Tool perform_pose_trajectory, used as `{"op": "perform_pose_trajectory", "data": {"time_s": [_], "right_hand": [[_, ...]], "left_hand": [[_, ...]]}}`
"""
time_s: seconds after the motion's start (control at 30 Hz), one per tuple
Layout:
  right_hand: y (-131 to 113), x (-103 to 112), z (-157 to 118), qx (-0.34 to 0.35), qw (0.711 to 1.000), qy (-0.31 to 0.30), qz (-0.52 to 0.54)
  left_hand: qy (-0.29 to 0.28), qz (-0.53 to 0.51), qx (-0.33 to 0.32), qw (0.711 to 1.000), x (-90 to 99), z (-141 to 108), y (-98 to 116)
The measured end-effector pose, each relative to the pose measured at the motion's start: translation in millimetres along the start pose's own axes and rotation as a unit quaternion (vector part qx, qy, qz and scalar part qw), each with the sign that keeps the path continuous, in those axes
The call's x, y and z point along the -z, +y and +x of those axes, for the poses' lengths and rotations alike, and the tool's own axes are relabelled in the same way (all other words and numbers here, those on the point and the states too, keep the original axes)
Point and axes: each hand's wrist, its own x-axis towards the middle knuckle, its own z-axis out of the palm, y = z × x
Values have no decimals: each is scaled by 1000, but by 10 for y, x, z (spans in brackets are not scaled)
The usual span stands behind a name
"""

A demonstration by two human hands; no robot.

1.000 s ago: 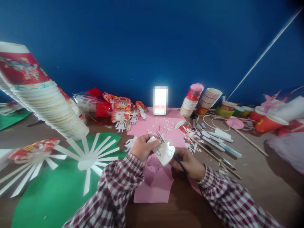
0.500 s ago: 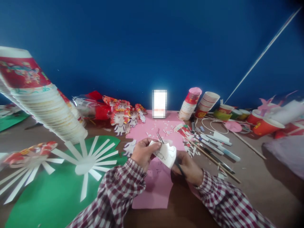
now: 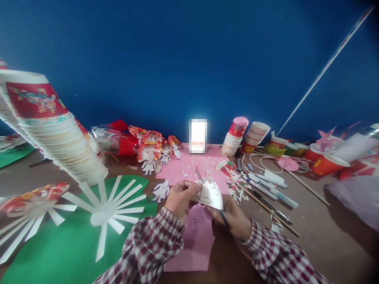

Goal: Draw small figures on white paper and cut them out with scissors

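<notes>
A white paper piece [image 3: 211, 195] with dark drawn lines is held up over the pink sheet [image 3: 189, 252]. My left hand [image 3: 182, 197] pinches its left edge between thumb and fingers. Dark-handled scissors [image 3: 224, 217] are in my right hand [image 3: 233, 219], which sits at the paper's lower right. The scissors' tips show beyond the paper's upper left edge, while the rest of the blades is hidden behind it. A small white cut-out figure [image 3: 161, 191] lies left of my left hand.
Green paper [image 3: 59, 244] with a fringed white cup cut-out [image 3: 103, 213] lies at left, beside a tall leaning cup stack [image 3: 65, 134]. Decorated figures [image 3: 149, 152] stand behind. Pens [image 3: 266, 185], a wooden stick [image 3: 275, 213], scraps and two cup stacks [image 3: 235, 136] are at right.
The white paper has turned in my hands, with its drawn side more towards me. My right hand has moved slightly lower and now reaches under the paper's lower edge. The whole view has shifted a little.
</notes>
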Motion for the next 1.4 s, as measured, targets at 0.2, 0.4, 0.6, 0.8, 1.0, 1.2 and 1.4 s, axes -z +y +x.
{"op": "perform_pose_trajectory", "data": {"time_s": [0.2,0.4,0.6,0.8,1.0,1.2,1.4], "right_hand": [[-25,5,9,-1,1000,-8,-1],[4,1,7,9,1000,6,-15],[24,14,15,5,1000,3,-24],[20,53,18,-3,999,-36,3],[49,86,26,6,999,-53,2],[44,85,17,-16,999,-50,-4],[34,90,9,-31,998,-39,-31]], "left_hand": [[10,12,3,1000,13,0,9],[5,0,5,1000,-5,-10,-5],[12,-3,9,1000,-10,-5,-27],[-5,14,-5,1000,26,16,11],[-26,4,3,1000,48,-1,87],[-32,11,1,999,66,17,99],[-7,29,-15,999,86,29,83]]}}
